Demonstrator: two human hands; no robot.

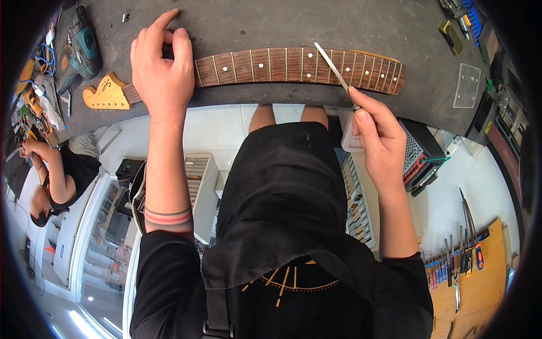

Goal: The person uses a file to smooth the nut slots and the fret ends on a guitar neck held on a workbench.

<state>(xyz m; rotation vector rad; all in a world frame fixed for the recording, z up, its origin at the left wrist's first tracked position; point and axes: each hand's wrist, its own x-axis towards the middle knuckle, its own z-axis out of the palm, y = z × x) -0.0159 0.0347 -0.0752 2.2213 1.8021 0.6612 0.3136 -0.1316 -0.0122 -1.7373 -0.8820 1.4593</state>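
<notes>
Left hand [162, 73] clamps rosewood-faced maple guitar neck [293, 65] near headstock; right hand [377, 133] pinches thin steel file [334, 70] over upper frets. Best keep file flat, neck steady.

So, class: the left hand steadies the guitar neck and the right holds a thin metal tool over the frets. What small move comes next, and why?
Probably lower the thin metal tool onto the fretboard. The right hand holds it slanted, its tip above the guitar neck near the dotted frets, while the left hand already pins the neck near the headstock, so the neck looks steadied.
</notes>
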